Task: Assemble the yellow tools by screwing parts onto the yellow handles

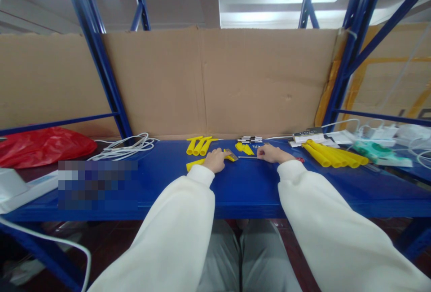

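Note:
My left hand (214, 160) is closed around a yellow-handled scraper (195, 164) lying on the blue tabletop. Its dark metal blade (231, 153) points right, past my fingers. My right hand (268, 153) has its fingers pinched together low over the table; whatever is between them is too small to make out. A thin metal rod (248, 157) runs under that hand, and a red piece (299, 159) shows by its wrist. Between the hands lie small yellow plastic pieces (244, 149), with a stack of black-and-white pieces (249, 139) behind them.
Three yellow T-shaped tools (201, 146) lie behind my left hand. Several yellow tubular handles (332, 155) rest at the right, near a green-and-white box (380, 153). White cables (129, 147) and a red bag (47, 146) are at the left. A cardboard panel (218, 81) stands behind.

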Motion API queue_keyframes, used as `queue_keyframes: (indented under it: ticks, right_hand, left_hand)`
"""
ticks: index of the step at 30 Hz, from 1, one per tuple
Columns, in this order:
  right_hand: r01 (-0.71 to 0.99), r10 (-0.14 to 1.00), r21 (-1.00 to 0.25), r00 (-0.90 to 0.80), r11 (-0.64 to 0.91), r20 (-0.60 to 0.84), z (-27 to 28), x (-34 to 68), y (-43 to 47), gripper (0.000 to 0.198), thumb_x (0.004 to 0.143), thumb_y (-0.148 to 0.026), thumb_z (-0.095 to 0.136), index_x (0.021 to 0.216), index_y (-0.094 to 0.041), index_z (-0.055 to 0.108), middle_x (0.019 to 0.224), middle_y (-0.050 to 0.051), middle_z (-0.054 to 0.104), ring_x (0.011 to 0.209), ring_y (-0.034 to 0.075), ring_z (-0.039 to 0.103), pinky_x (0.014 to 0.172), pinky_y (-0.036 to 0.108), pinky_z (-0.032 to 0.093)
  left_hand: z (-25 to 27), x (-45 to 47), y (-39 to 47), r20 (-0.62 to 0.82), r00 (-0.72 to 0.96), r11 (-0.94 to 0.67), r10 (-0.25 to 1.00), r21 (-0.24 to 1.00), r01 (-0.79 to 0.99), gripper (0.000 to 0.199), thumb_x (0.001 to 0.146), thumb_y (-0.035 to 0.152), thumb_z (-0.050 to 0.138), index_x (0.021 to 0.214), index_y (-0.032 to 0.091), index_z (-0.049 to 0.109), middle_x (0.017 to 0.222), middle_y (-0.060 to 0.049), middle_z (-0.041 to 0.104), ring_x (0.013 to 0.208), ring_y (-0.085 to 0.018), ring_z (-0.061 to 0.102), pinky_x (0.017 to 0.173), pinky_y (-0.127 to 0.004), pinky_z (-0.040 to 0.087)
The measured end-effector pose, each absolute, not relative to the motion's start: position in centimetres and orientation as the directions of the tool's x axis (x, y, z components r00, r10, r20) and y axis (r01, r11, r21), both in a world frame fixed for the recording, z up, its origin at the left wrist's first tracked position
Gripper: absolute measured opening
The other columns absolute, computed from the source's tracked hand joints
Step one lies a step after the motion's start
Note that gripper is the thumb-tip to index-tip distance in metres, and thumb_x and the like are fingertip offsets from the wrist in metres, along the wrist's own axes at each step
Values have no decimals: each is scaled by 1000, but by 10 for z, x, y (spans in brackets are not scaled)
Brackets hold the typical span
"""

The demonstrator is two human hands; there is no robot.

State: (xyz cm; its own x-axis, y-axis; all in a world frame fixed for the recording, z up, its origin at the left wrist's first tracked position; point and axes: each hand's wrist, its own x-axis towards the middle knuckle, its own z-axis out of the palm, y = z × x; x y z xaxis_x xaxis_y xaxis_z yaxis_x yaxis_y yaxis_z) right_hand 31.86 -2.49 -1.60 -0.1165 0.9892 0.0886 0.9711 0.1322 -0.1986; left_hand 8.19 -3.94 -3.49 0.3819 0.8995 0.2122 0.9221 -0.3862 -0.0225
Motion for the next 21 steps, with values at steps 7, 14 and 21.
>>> queue_keyframes:
  ticks: [7,14,21]
  right_hand:
    - [939,987,-310,-126,151,100,-15,338,-18,8,76,-19,66,74,-20,73,81,4,72,85,20,66,80,28,48]
    - [960,973,-272,120,-63,197,-10,334,-20,23,83,-13,53,90,-22,73,104,8,74,103,25,65,94,43,43]
    - [971,979,-238,32,18,204,-16,319,-23,25,87,-16,50,93,-23,73,105,8,74,108,27,63,98,47,40]
  left_hand:
    - [-37,82,-37,210,387,-391,898,-20,920,62,85,5,43,140,30,55,125,-13,62,113,-28,58,94,-40,48]
    - [-38,81,-35,200,384,-387,902,-21,922,63,85,6,42,142,31,54,125,-12,61,110,-25,58,94,-38,47]
    - [-36,82,-39,203,407,-415,890,-6,910,58,86,8,44,137,34,58,123,-10,63,111,-25,58,94,-37,47]
